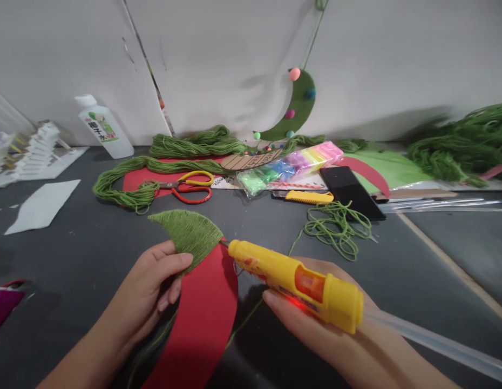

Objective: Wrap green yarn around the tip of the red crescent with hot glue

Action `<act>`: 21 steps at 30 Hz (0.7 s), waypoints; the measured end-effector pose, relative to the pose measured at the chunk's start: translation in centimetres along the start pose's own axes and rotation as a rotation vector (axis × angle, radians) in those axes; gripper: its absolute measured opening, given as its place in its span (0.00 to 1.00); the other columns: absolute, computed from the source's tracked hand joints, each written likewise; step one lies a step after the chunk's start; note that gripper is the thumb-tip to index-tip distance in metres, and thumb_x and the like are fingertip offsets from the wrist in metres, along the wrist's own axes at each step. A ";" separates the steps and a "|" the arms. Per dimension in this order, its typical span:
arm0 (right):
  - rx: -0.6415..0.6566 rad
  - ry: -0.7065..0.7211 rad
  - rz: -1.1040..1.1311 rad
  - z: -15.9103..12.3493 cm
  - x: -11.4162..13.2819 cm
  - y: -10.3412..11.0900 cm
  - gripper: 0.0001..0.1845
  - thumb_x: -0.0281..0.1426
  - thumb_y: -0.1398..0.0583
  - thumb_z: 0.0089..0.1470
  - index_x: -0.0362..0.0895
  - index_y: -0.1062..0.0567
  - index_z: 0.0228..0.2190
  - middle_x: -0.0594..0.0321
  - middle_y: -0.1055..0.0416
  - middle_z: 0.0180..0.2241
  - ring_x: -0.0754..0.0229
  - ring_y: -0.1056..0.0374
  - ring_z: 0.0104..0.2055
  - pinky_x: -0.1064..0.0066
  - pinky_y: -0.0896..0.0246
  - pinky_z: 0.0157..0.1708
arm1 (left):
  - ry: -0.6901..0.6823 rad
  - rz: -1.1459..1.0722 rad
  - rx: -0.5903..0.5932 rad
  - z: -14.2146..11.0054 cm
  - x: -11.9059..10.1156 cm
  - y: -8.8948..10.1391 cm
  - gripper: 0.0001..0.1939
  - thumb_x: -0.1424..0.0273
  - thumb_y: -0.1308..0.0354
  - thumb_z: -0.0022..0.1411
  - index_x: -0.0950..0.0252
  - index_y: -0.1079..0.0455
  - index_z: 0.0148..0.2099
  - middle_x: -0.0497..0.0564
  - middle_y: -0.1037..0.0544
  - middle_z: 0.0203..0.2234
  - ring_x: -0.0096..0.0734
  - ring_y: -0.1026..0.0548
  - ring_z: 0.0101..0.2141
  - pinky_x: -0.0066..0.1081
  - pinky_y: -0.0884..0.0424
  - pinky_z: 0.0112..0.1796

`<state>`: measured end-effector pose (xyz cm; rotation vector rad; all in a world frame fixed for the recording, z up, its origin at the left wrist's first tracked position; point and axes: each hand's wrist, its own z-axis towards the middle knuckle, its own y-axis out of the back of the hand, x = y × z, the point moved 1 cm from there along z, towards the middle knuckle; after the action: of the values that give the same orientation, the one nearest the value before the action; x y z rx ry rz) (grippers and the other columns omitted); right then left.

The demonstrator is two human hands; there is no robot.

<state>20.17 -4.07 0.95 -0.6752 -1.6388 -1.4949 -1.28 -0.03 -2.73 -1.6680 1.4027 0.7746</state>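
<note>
A curved red card crescent [208, 302] has its pointed tip wrapped in rows of green yarn [193, 235]. My left hand [160, 275] pinches the wrapped part, thumb on top and fingers beneath. A yellow hot glue gun [275, 265] is gripped in my right hand [316, 319], its fingers partly hidden behind the gun's body. The nozzle is at the right edge of the card, where the yarn rows end. From the gun's back end sticks out a long clear glue stick [433, 340]. A loose yarn strand runs below the card.
Scissors [192, 186], green yarn skeins [194, 146], a bag of coloured pieces [291, 167], a yellow cutter [310, 196] and a black phone [352, 192] lie behind. Tangled yarn [340, 227] sits right of centre. A white bottle [105, 127] stands far left. A decorated green crescent [302, 105] hangs against the wall.
</note>
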 end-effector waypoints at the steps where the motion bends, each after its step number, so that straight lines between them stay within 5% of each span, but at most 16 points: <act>1: 0.006 -0.015 -0.001 0.2 0.2 0.1 0.10 0.34 0.46 0.54 0.50 0.26 0.26 0.62 0.30 0.20 0.59 0.34 0.19 0.70 0.37 0.16 | 0.003 0.001 0.000 0.0 0.0 0.0 0.14 0.68 0.38 0.46 0.63 0.42 0.21 0.38 0.41 0.04 0.12 0.50 0.08 0.19 0.60 0.13; 6: 0.004 -0.076 0.018 1.4 0.6 0.2 0.09 0.34 0.44 0.49 0.49 0.29 0.20 0.66 0.35 0.15 0.62 0.40 0.15 0.71 0.41 0.13 | -0.007 0.012 0.019 0.0 -0.1 0.1 0.13 0.69 0.38 0.46 0.64 0.41 0.21 0.38 0.40 0.05 0.11 0.51 0.08 0.19 0.60 0.13; 12: -0.187 -0.135 0.069 2.0 0.2 0.7 0.10 0.39 0.42 0.47 0.47 0.27 0.30 0.63 0.27 0.25 0.57 0.31 0.24 0.67 0.33 0.24 | -0.081 0.056 0.008 0.4 -0.2 0.1 0.14 0.67 0.39 0.49 0.63 0.42 0.20 0.41 0.35 0.06 0.15 0.45 0.08 0.19 0.54 0.13; 21: -0.057 -0.042 0.019 2.5 -0.5 1.6 0.12 0.35 0.41 0.47 0.46 0.32 0.36 0.67 0.33 0.26 0.63 0.36 0.23 0.72 0.41 0.21 | -0.286 -0.040 -0.102 1.7 -1.7 1.0 0.10 0.68 0.38 0.51 0.68 0.32 0.22 0.45 0.30 0.12 0.17 0.40 0.13 0.20 0.45 0.17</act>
<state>21.26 -1.28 1.46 -0.7561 -1.6215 -1.5281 -2.55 2.25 -2.31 -1.5827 1.1439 1.0319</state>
